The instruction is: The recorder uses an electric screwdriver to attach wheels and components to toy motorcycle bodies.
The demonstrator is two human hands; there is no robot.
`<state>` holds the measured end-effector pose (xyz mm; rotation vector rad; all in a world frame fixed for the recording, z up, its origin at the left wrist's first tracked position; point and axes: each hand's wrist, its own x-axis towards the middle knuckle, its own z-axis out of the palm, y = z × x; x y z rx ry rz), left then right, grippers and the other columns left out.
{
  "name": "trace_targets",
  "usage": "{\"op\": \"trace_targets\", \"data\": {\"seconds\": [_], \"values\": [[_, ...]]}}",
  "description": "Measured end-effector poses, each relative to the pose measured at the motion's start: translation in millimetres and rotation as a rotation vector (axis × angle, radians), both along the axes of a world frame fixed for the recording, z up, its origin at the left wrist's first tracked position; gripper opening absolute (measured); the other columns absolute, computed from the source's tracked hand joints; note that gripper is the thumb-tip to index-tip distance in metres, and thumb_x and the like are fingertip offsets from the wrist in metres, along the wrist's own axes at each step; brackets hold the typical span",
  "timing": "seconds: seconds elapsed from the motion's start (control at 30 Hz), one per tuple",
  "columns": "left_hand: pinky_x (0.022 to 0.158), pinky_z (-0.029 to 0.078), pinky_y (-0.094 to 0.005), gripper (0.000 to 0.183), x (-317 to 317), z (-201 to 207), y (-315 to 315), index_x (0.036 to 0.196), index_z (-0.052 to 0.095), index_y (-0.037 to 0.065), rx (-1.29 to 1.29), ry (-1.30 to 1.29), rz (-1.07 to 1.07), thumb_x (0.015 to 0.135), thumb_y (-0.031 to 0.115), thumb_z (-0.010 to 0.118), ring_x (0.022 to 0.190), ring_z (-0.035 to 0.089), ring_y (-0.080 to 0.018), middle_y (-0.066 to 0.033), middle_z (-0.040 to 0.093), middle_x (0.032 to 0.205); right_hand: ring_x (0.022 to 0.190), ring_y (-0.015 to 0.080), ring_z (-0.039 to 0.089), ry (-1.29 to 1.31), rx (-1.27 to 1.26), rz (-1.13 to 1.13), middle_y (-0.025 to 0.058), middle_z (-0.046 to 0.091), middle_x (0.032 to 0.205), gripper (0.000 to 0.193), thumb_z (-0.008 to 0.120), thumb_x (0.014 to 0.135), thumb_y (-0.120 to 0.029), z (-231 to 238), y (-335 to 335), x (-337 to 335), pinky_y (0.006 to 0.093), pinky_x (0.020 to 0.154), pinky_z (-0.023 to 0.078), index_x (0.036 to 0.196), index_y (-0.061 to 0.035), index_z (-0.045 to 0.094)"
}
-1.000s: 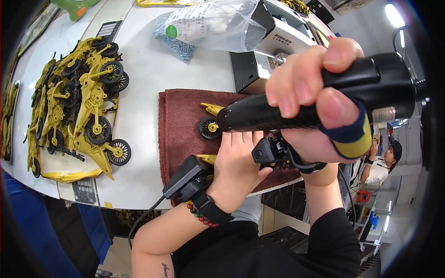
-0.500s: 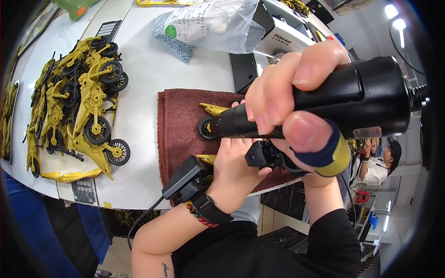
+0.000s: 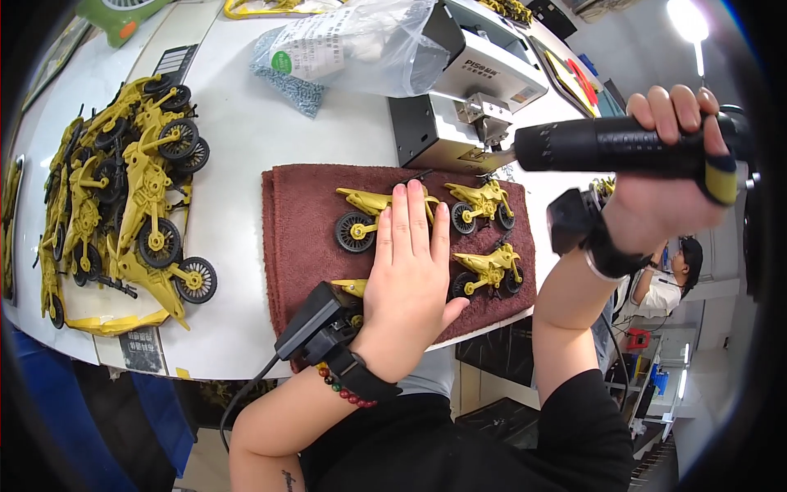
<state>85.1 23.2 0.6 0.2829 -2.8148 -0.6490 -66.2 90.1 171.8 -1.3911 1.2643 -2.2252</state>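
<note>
My left hand (image 3: 410,287) lies flat, fingers stretched, over a yellow toy motorcycle (image 3: 369,201) with black wheels on a folded brown towel (image 3: 295,217). Beneath its wrist another toy motorcycle (image 3: 348,286) is mostly hidden. To the right of the hand two more, an upper toy motorcycle (image 3: 478,202) and a lower one (image 3: 489,264), lie on the cloth. My right hand (image 3: 656,193) is wrapped around a black electric screwdriver (image 3: 594,143), held level with its bit pointing left. That bit is at the front of a screw feeder box (image 3: 422,131); whether it touches cannot be made out.
A heap of yellow toy motorcycles (image 3: 135,193) lies on the left of the white table (image 3: 229,230). At the back are a clear plastic bag (image 3: 361,49) of small parts and a green object (image 3: 123,18). A person (image 3: 668,283) sits far right.
My right hand has carried the screwdriver from above the toy motorcycle by my left hand up and right to the screw feeder. My left hand stays flat in nearly the same place.
</note>
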Motion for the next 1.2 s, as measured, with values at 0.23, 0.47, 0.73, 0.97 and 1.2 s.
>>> {"op": "trace_targets", "data": {"seconds": [0.23, 0.47, 0.73, 0.97, 1.2], "values": [[0.109, 0.020, -0.0454, 0.098, 0, 1, 1, 0.137, 0.034, -0.001, -0.031, -0.025, 0.006, 0.065, 0.055, 0.070, 0.134, 0.022, -0.0412, -0.0326, 0.022, 0.141, 0.062, 0.0195, 0.049, 0.027, -0.027, -0.075, 0.0089, 0.050, 0.073, 0.019, 0.059, 0.077, -0.008, -25, -15, -38, 0.0336, 0.064, 0.041, 0.093, -0.0023, 0.050], [0.109, 0.022, -0.0453, 0.098, -2, 1, 2, 0.136, 0.035, -0.002, -0.035, -0.004, 0.007, 0.064, 0.055, 0.070, 0.133, 0.024, -0.0416, -0.0327, 0.024, 0.140, 0.062, 0.0192, 0.050, -0.040, 0.039, -0.006, 0.0086, 0.051, 0.073, 0.018, 0.057, 0.078, -0.008, -22, -14, -24, 0.0338, 0.062, 0.041, 0.095, -0.0026, 0.051], [0.109, 0.022, -0.0461, 0.098, 0, -3, 0, 0.134, 0.037, -0.004, -0.013, -0.015, 0.014, 0.062, 0.055, 0.071, 0.131, 0.027, -0.0422, -0.0326, 0.030, 0.137, 0.066, 0.0167, 0.047, -0.067, 0.078, 0.150, 0.0061, 0.049, 0.080, 0.028, 0.051, 0.078, -0.013, -46, -43, 25, 0.0353, 0.067, 0.040, 0.104, -0.0051, 0.048], [0.109, 0.019, -0.0476, 0.098, -1, -2, 0, 0.136, 0.033, -0.002, 0.009, -0.017, -0.018, 0.064, 0.053, 0.069, 0.133, 0.021, -0.0439, -0.0324, 0.023, 0.140, 0.060, 0.0189, 0.051, 0.149, 0.166, 0.174, 0.0106, 0.051, 0.073, 0.024, 0.051, 0.079, -0.011, -69, -71, 29, 0.0355, 0.063, 0.042, 0.102, -0.0043, 0.050], [0.109, 0.017, -0.0502, 0.093, -1, -3, -1, 0.136, 0.036, 0.000, -0.013, -0.048, -0.024, 0.068, 0.056, 0.065, 0.134, 0.016, -0.0458, -0.0284, 0.024, 0.141, 0.064, 0.0218, 0.055, -0.428, 0.112, 0.381, 0.0127, 0.054, 0.078, 0.021, 0.053, 0.080, -0.011, -78, -91, 39, 0.0382, 0.067, 0.046, 0.098, -0.0003, 0.051]]}}
